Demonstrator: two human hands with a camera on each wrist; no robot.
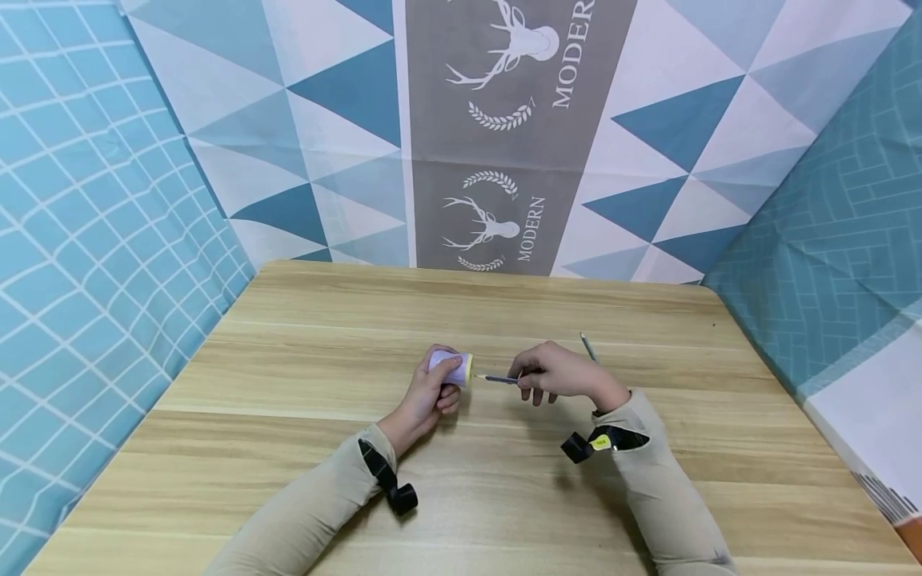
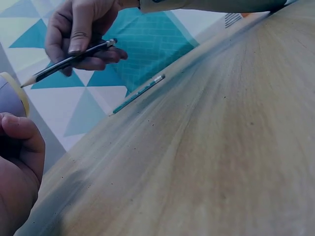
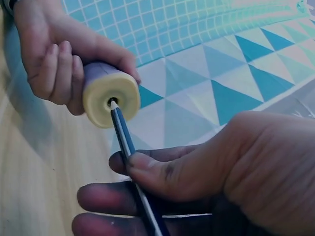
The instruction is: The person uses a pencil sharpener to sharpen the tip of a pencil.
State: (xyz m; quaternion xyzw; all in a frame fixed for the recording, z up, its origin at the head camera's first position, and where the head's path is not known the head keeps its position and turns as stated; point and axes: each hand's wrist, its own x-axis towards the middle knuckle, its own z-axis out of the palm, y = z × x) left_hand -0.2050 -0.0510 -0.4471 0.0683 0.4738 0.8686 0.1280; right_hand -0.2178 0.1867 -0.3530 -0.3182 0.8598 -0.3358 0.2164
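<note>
My left hand (image 1: 423, 390) grips a purple pencil sharpener (image 3: 109, 87) with a yellow end, thumb along its side. A small round hole in that end faces the right hand. Between thumb and index finger, my right hand (image 1: 558, 372) pinches a dark striped pencil (image 3: 127, 137), its other fingers loosely spread below. The pencil's sharpened tip points left, right at the hole in the right wrist view. Both hands are held over the wooden table. A teal pencil (image 2: 139, 94) lies on the tabletop beyond the right hand.
The wooden table (image 1: 288, 480) has rounded far corners. Behind it hangs a triangle-patterned cloth (image 1: 346, 104) with a grey deer panel. A blue grid cloth (image 1: 86, 240) borders the left side and a teal cloth (image 1: 850, 240) the right. Each sleeve carries a black wrist strap.
</note>
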